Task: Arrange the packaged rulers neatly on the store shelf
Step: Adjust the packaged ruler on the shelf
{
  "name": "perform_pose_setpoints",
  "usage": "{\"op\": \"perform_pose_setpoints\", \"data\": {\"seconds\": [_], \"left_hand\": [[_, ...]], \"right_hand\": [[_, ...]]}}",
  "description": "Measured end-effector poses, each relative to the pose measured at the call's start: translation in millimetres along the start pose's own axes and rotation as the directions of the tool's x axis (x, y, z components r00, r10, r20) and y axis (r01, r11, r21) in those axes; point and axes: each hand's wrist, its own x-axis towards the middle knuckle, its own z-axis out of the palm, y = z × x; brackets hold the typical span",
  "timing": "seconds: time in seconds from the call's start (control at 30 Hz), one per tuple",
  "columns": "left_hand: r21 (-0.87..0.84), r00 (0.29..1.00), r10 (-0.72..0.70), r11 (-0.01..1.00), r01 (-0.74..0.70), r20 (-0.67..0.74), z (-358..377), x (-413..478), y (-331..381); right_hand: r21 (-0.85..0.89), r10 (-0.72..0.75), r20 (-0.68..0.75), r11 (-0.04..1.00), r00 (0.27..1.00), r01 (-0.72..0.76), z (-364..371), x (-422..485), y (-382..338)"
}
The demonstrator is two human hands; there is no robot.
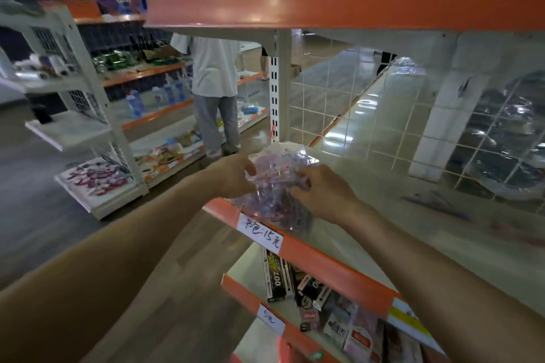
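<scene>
Where mesh [368, 115] backs it, the shelf [413, 215] holds rulers [277, 183].

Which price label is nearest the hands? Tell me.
The upper label, on the orange edge just below the packaged rulers; the other label sits one shelf lower.

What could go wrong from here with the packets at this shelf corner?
1. The packaged rulers sit at the front left corner of the shelf, at its orange edge; released there, they might slide off to the floor.
2. The clear wrap looks slippery, so the left hand or right hand could lose packets.
3. They may cover the handwritten price label.
</scene>
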Motion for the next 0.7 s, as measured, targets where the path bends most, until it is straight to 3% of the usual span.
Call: {"op": "perform_pose_setpoints", "data": {"seconds": [0.13,0.27,0.47,0.7], "left_hand": [[-0.033,0.999,0.018,0.999,-0.02,-0.047,6,12,-9],[-0.088,0.999,-0.002,0.996,-0.002,-0.051,12,27,-13],[-0.134,0.997,0.08,0.988,-0.082,-0.017,22,36,-10],[-0.177,0.989,0.144,0.973,-0.146,-0.025,24,40,-7]], "right_hand": [[-0.125,0.081,-0.055,0.988,0.995,-0.087,12,22,-8],[-0.138,0.189,-0.042,0.971,0.981,-0.193,18,41,-13],[0.021,0.319,-0.013,0.948,0.948,-0.318,30,54,0],[0.15,0.34,0.011,0.929,0.94,-0.337,24,57,13]]}}
